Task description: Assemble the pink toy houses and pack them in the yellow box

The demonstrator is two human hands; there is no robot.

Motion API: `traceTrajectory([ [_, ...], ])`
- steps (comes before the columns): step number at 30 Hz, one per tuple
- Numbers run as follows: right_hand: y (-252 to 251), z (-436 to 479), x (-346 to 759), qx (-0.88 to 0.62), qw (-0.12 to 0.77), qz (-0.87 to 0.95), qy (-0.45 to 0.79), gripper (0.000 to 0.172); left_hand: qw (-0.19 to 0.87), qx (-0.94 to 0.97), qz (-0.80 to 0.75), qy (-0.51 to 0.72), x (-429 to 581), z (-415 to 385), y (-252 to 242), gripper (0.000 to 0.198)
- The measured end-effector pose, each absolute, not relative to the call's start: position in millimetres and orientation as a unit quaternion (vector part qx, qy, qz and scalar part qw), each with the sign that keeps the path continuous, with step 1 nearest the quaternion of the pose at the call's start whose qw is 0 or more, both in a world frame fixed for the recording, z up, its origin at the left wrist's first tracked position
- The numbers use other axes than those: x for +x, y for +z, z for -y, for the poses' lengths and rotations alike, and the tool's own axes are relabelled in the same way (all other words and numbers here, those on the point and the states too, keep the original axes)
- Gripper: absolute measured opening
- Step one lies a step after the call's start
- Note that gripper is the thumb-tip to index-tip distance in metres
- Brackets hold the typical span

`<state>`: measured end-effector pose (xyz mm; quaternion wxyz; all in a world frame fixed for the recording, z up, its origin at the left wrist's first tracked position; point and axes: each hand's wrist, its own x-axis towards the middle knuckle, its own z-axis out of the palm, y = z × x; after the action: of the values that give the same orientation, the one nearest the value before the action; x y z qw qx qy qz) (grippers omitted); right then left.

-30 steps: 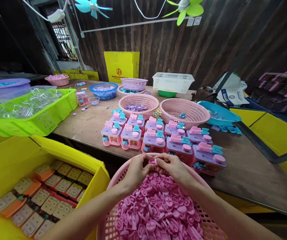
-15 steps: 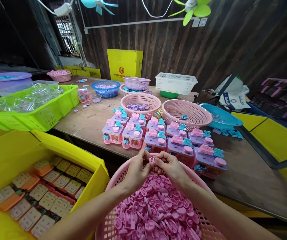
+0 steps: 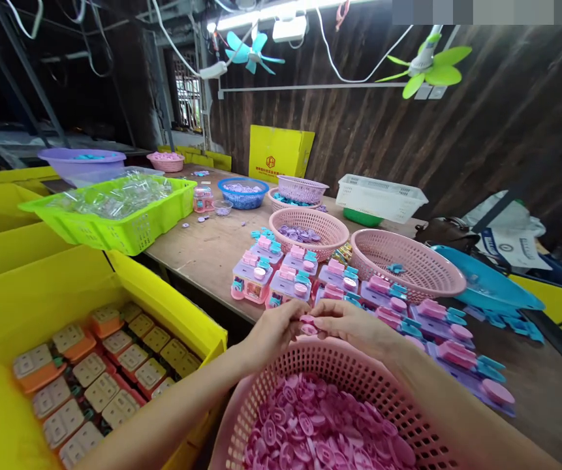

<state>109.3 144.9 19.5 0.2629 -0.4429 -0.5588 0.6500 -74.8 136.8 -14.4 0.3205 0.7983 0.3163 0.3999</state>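
Note:
My left hand [image 3: 273,334] and my right hand [image 3: 354,326] meet above the far rim of a big pink basket [image 3: 332,367] full of small pink plastic pieces [image 3: 310,424]. Both hands pinch small pink pieces [image 3: 308,323] between their fingertips. Just beyond the hands, several purple and pink toy units [image 3: 290,281] with teal and pink buttons stand in rows on the wooden table [image 3: 202,245].
A yellow crate [image 3: 114,313] at my left holds orange and grey toy parts [image 3: 89,372]. On the table are a green tray of clear parts [image 3: 109,209], two pink baskets [image 3: 405,264], a blue bowl [image 3: 243,191], a white basket [image 3: 381,198], a teal basin [image 3: 486,287].
The view has swung left and tilted up, so the basket sits lower and to the right. My hands stay together, still pinching pink pieces, and have risen slightly toward the basket's rim.

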Motion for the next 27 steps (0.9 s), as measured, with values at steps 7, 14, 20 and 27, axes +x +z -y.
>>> traceTrajectory([
  [7,44.6,-241.9,48.6,-0.549,0.257,0.737,0.299,0.007,0.203,0.742,-0.465,0.437,-119.2,-221.7,-7.2,0.046],
  [14,21.5,-315.3,6.2,-0.614,0.226,0.749,0.102,0.014,0.148,0.733,-0.578,0.326,-138.2,-293.9,1.0,0.043],
  [20,1.9,-326.5,6.7,-0.618,0.156,0.77,0.039,0.01,0.16,0.778,-0.549,0.26,-123.6,-320.4,4.2,0.043],
  [27,4.8,-325.7,12.4,-0.6,0.082,0.796,-0.002,0.021,0.154,0.818,-0.526,0.173,-111.6,-332.7,6.0,0.04],
])
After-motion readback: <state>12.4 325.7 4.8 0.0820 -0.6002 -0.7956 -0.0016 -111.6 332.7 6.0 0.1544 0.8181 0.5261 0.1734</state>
